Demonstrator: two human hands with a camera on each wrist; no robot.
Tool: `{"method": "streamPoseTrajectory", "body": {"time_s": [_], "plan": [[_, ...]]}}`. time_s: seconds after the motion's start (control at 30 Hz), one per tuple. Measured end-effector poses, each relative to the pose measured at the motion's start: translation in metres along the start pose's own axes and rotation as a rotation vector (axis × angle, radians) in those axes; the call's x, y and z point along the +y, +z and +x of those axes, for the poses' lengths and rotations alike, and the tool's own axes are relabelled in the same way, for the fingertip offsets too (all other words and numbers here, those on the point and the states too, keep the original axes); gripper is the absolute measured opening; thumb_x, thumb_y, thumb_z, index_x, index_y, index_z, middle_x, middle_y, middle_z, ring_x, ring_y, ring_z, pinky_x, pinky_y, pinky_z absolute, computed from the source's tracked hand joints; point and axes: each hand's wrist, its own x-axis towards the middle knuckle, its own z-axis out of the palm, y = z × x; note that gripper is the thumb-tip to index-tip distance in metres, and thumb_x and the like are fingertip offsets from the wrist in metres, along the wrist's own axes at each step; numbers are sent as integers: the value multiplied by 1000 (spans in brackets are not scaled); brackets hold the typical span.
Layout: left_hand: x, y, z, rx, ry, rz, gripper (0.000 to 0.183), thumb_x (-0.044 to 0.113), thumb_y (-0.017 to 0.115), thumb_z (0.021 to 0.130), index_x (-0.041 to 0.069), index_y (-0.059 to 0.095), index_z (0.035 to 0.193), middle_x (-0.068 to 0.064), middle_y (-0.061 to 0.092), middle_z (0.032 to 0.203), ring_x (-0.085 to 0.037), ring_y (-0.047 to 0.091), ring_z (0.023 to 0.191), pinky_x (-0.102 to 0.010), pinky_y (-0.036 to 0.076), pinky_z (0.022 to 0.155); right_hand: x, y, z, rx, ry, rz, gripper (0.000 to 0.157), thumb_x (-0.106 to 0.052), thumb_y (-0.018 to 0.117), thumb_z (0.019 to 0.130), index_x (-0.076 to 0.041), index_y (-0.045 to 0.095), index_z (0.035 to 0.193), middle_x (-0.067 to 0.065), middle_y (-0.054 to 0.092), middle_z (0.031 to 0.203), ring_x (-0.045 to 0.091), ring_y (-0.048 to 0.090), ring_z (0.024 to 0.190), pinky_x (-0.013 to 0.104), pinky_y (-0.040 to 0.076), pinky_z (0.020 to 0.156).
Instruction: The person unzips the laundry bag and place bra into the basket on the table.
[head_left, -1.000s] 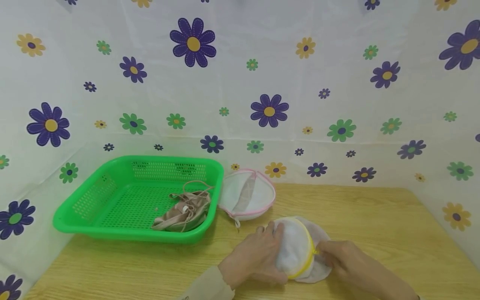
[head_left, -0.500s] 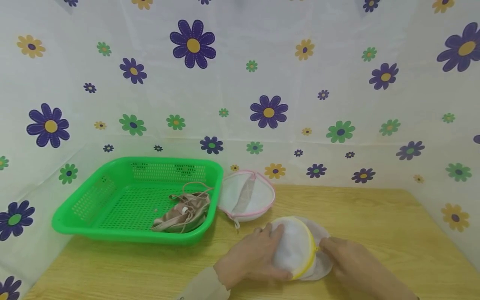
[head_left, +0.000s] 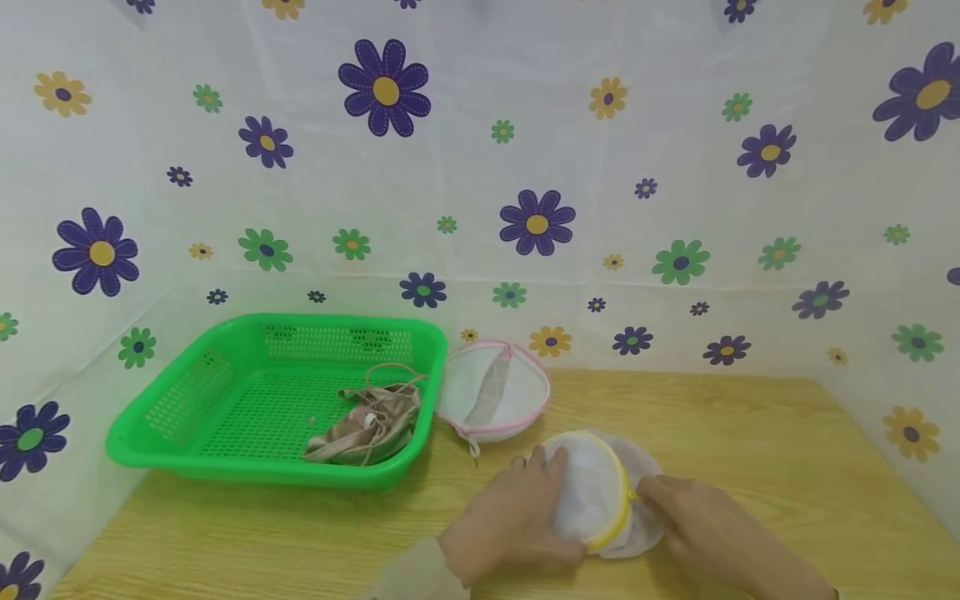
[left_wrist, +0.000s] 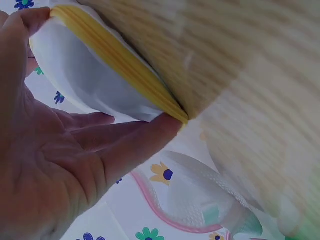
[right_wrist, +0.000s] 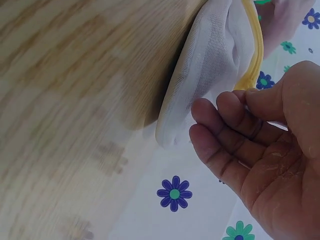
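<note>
A white mesh laundry bag [head_left: 588, 492] with a yellow zipper band lies on the wooden table, its pale mesh base spreading out to the right. My left hand [head_left: 517, 517] grips the bag from the left. In the left wrist view, thumb and fingers [left_wrist: 145, 145] span the bag along its yellow zipper [left_wrist: 120, 60]. From the right, my right hand [head_left: 705, 525] pinches at the zipper's edge. In the right wrist view, thumb and forefinger meet at the end of the yellow band [right_wrist: 247, 80]; the zipper pull is hidden between them.
A green plastic basket [head_left: 262, 471] stands at the left, with a crumpled brown cloth item with straps [head_left: 367, 425] inside. Beside its right wall sits another white mesh bag [head_left: 517, 396] with pink trim. A flower-print sheet [head_left: 450, 167] hangs behind the table [head_left: 750, 450].
Both hands keep their places on the bag, with only slight shifts. The basket and the pink-trimmed bag stay where they were.
</note>
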Motion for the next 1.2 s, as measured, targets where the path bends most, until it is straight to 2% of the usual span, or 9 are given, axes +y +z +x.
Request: {"method": "streamPoseTrajectory", "body": {"time_s": [0.13, 0.27, 0.67, 0.9, 1.2], "plan": [[2, 2, 1, 46, 13, 58, 99, 65, 72, 73, 4, 41, 145, -20, 62, 127, -26, 65, 92, -32, 57, 77, 2, -2, 1, 36, -54, -5, 34, 8, 64, 75, -22, 54, 86, -19, 47, 75, -4, 37, 66, 20, 43, 59], [2, 1, 3, 53, 25, 79, 101, 67, 71, 72, 3, 42, 144, -18, 63, 123, -24, 64, 90, -28, 56, 72, 2, -3, 1, 44, -76, 2, 34, 8, 64, 76, -23, 54, 86, -19, 47, 75, -5, 36, 67, 19, 43, 59], [1, -3, 3, 18, 21, 59, 101, 66, 71, 72, 4, 41, 147, -18, 62, 128, -25, 65, 96, -29, 58, 77, 0, -4, 1, 68, -118, 7, 37, 11, 63, 71, -22, 56, 88, -18, 50, 77, -6, 37, 68, 18, 43, 59], [2, -3, 2, 12, 17, 58, 101, 66, 70, 72, 4, 41, 146, -18, 62, 128, -25, 65, 95, -29, 58, 76, -2, -3, -1, 91, -158, 9, 41, 12, 65, 64, -22, 53, 84, -18, 48, 74, -7, 36, 67, 15, 42, 58], [2, -2, 2, 21, 11, 76, 100, 66, 71, 72, 4, 43, 146, -16, 63, 125, -24, 64, 92, -28, 56, 76, -2, -2, -1, 26, -158, 43, 43, 13, 66, 64, -23, 56, 87, -17, 48, 78, -6, 37, 70, 16, 41, 60]]}}
